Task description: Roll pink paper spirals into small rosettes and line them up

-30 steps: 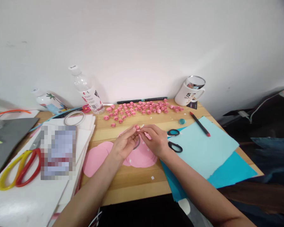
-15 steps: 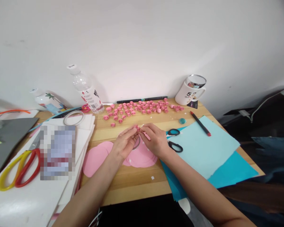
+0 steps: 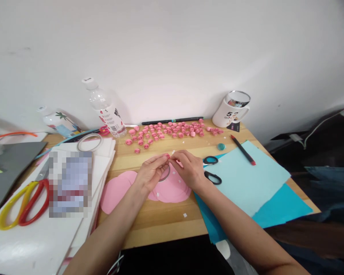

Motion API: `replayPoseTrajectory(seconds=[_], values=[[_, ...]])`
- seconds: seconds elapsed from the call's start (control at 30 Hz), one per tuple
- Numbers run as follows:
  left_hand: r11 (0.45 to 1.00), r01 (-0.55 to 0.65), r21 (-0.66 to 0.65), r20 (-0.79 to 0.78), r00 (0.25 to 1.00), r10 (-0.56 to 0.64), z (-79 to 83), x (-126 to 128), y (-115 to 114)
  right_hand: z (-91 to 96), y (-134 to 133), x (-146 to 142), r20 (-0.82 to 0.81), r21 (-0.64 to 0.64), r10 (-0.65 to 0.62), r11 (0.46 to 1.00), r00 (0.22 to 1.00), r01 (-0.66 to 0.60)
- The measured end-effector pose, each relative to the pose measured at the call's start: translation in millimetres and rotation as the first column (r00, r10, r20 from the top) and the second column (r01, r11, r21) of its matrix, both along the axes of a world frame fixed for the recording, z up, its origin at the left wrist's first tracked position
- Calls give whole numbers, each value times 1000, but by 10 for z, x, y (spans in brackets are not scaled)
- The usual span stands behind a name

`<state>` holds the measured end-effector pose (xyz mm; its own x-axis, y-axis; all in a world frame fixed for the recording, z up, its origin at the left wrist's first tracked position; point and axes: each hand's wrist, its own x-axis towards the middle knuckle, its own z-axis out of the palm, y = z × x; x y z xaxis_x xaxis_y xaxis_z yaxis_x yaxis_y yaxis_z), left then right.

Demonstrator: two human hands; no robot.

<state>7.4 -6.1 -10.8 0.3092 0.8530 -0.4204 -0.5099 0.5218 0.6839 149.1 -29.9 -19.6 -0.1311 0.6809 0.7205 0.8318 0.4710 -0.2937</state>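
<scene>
A small pink paper roll (image 3: 167, 156) is pinched in the fingertips of my left hand (image 3: 153, 170). My right hand (image 3: 187, 167) meets it from the other side, thumb and fingers closed on the roll's edge. Under both hands lie pink paper circles (image 3: 172, 190), with a grey tape ring (image 3: 165, 173) on top, partly covered by my left hand. More pink circles (image 3: 116, 193) overlap to the left. Beyond my hands, many rolled pink paper flowers (image 3: 174, 130) are spread over the wooden table.
Black-handled scissors (image 3: 212, 169) and blue paper sheets (image 3: 240, 183) lie right, with a red-tipped pen (image 3: 243, 149). A mug (image 3: 226, 112) and water bottle (image 3: 106, 110) stand by the wall. Yellow-and-red scissors (image 3: 25, 204) rest on white paper (image 3: 23, 248) at left.
Both hands stay nearly in place around the pink roll. The roll has turned slightly in the fingertips, and the left fingers have shifted a little.
</scene>
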Motion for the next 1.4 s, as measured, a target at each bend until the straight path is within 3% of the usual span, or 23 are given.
replayPoseTrajectory(seconds=[0.2,0.37,0.53,0.67,0.87,1.1,1.4], values=[[986,156,55,-81,985,-151,74,-95,42,23,39,139,-45,87,93,992,995,-89],[960,264,96,-96,962,-255,101,-152,72,21,67,173,-22,39,238,971,971,-237],[976,131,173,-114,987,-112,75,-105,51,-73,68,71,-75,-19,188,982,979,-190],[977,45,208,-111,994,-23,64,-43,9,-77,50,6,-189,-136,144,976,971,-171],[962,19,272,-236,970,48,51,-39,-3,-42,22,-30,-297,-230,136,951,945,-209],[963,11,269,-232,971,53,-12,-35,9,-79,37,-32,-318,-221,120,955,941,-197],[957,-21,288,-282,954,106,38,-27,-6,-73,34,-50,-367,-224,138,947,920,-232]])
